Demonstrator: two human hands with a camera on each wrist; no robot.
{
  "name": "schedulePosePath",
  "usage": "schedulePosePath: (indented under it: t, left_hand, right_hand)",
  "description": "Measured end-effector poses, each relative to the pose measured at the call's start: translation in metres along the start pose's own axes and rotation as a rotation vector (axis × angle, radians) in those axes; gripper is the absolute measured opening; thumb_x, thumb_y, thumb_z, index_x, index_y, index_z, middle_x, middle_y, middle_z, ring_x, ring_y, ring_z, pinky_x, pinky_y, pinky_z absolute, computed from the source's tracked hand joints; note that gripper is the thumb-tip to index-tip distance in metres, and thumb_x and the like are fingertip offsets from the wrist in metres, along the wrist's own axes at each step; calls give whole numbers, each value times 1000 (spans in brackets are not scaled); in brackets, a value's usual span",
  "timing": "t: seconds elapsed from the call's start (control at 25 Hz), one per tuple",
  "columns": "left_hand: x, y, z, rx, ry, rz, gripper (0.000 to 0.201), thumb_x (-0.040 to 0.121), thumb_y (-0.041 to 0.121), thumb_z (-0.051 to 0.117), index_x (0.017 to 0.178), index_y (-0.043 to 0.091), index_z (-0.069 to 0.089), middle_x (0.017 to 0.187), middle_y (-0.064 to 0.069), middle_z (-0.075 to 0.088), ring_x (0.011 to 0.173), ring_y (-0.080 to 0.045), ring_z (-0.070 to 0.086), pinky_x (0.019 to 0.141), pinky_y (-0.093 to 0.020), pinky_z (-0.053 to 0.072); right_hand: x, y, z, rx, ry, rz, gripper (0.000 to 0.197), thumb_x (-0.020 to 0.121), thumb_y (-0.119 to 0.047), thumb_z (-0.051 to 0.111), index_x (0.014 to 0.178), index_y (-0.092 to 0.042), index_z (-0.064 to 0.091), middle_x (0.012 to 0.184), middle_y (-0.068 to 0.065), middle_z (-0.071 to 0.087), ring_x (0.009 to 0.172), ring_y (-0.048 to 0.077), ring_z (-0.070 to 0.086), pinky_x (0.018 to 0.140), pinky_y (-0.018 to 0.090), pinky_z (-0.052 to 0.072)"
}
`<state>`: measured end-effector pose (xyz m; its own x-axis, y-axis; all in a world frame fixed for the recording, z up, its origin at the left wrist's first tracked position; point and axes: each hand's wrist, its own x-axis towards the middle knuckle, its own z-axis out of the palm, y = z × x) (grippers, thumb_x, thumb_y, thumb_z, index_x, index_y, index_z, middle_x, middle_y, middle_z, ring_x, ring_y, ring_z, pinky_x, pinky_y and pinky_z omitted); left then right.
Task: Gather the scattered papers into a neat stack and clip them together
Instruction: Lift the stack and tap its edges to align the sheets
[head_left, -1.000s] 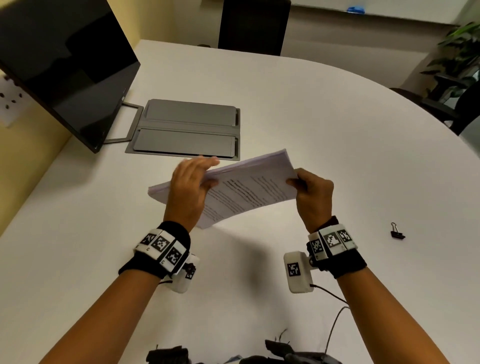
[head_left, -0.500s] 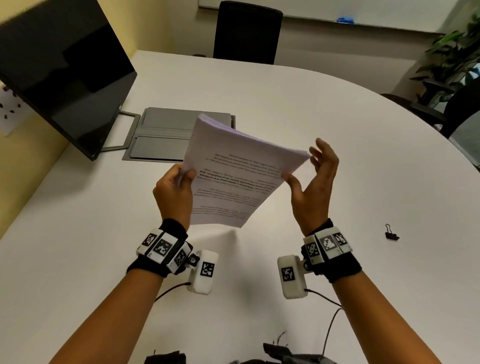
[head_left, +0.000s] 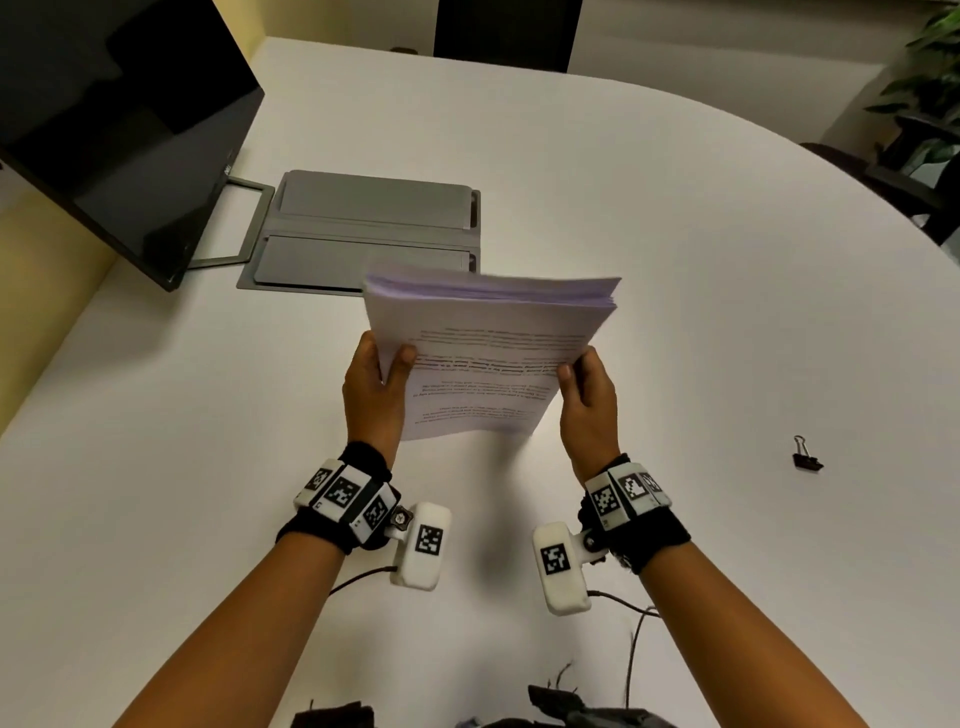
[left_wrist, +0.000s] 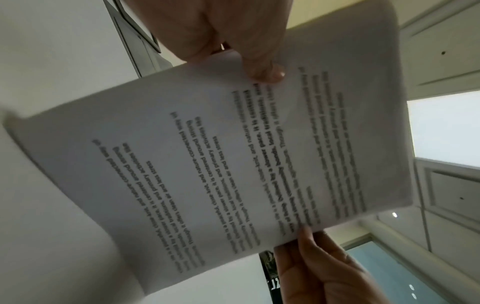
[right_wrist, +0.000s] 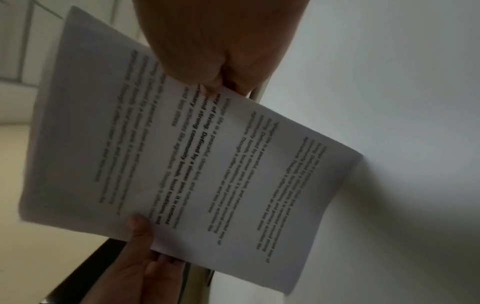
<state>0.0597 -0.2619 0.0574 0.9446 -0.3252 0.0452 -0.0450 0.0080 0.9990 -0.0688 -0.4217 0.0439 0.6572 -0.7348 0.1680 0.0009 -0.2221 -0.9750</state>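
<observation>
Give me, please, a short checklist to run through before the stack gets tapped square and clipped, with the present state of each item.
1. Both hands on the paper stack: ok; the left hand and the right hand each grip a side edge.
2. Sheets gathered in one bundle: ok; none lie loose on the table.
3. Top edges flush: not ok; they fan unevenly.
4. Lower edge resting on the table: cannot tell.
5. Binder clip available: ok; it lies on the table to the right, untouched.
6. A hand free to take the clip: not ok; both hold paper.
</observation>
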Motion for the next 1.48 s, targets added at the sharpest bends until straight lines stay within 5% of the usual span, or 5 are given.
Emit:
schedulePosePath:
  t: [0.32, 1.04, 1.16, 1.32, 1.48]
  left_hand:
    - [-2, -8, 1, -21, 15, -30, 21, 89, 17, 51, 109, 21, 56, 93, 13, 63, 81, 3, 61, 71, -17, 49]
    - [-15, -19, -9, 146, 59, -36, 15, 95, 18, 47, 109, 23, 50, 106, 1, 60, 98, -23, 60, 71, -11, 50]
    - [-4, 2, -17, 127, 154, 82, 52, 87, 10, 59, 130, 15, 32, 136, -4, 40, 117, -21, 50, 81, -7, 44]
    - [6, 31, -32, 348, 213, 363, 83, 80, 25, 69, 142, 20, 13, 155, -13, 9, 144, -23, 16, 116, -41, 26]
    - [0, 62, -25, 727, 213, 523, 62, 88, 35, 56, 141, 24, 26, 156, -6, 19, 146, -27, 5, 117, -43, -3]
  right_hand:
    - [-4, 12, 1, -68, 10, 4, 18, 93, 2, 41, 100, -5, 56, 90, -10, 60, 80, -4, 51, 74, 13, 42]
    - [-10, 7, -1, -59, 63, 132, 33, 83, 12, 54, 101, -11, 70, 87, -10, 68, 78, -2, 61, 83, 18, 50]
    - [-7, -6, -3, -52, 47, 82, 43, 80, 15, 54, 99, -20, 71, 83, -15, 70, 74, 0, 64, 79, 21, 53]
    - [2, -24, -4, -216, 4, -83, 27, 78, 13, 54, 88, -1, 73, 81, 16, 73, 72, 35, 63, 65, 35, 53]
    - [9, -51, -4, -444, -93, -351, 23, 77, 9, 53, 80, -3, 72, 66, 4, 67, 58, 14, 51, 51, 8, 38]
